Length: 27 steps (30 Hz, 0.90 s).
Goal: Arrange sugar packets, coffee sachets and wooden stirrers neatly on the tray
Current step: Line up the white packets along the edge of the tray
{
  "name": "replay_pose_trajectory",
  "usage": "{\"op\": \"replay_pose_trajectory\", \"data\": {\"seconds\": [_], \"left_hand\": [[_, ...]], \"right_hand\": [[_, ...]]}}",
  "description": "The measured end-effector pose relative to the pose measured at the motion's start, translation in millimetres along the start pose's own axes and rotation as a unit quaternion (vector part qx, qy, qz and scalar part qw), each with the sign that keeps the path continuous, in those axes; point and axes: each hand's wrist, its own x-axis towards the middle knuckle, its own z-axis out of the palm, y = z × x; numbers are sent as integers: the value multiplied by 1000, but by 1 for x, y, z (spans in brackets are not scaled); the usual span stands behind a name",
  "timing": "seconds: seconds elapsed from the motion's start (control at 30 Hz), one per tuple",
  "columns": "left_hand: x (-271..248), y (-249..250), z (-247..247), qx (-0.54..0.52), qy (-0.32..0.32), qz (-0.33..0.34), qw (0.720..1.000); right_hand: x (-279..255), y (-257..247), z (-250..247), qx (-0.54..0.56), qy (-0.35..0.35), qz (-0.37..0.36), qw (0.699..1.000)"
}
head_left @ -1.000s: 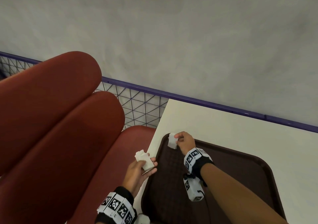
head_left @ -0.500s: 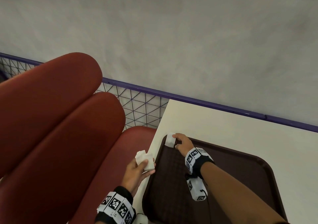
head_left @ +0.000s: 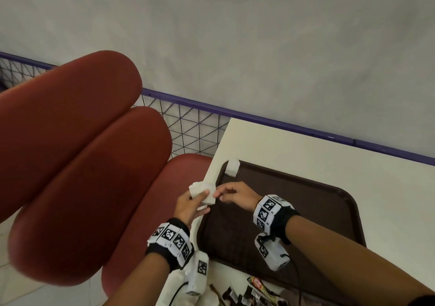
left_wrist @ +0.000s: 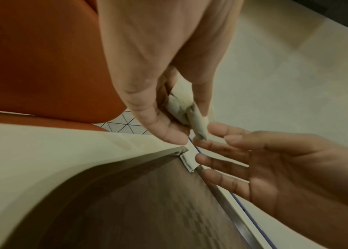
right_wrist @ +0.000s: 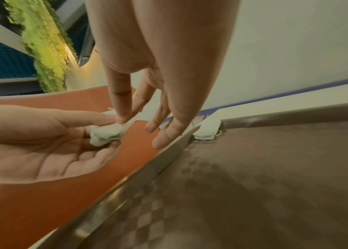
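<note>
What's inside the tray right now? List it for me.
One white packet lies in the far left corner of the tray, leaning on its rim. The rest of the visible floor is bare. The right hand and forearm cover part of it; the near edge is hidden.

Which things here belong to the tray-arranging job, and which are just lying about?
Part of the job:
- brown tray
- white packet at the tray's far left corner
- white packets held in the left hand
- right hand, reaching for them
- dark sachets on the table's near edge

Lying about:
- red padded seat
- wire mesh panel
- cream table
</note>
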Motion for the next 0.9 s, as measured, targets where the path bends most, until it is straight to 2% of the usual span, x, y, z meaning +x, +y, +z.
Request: {"op": "replay_pose_trajectory", "data": {"seconds": [0.1, 0.23, 0.3, 0.47, 0.57, 0.9], "left_hand": [[-2, -2, -1, 13, -4, -4, 1000], [-1, -4, -4, 11, 1, -8, 1000], [0, -4, -5, -2, 14, -10, 1000], [8, -1, -14, -35, 47, -16, 998], [9, 0, -20, -47, 60, -13, 997], [13, 0, -22, -53, 57, -14, 997]], "right_hand": [[-7, 1, 11, 21, -20, 8, 1000], [-8, 9, 16, 38, 8, 23, 999], [-5, 13, 12, 52, 47, 27, 997], [20, 26, -8, 18, 203, 50, 978], [35, 30, -19, -22, 243, 83, 966], [60, 28, -29, -145, 190, 137, 961]]}}
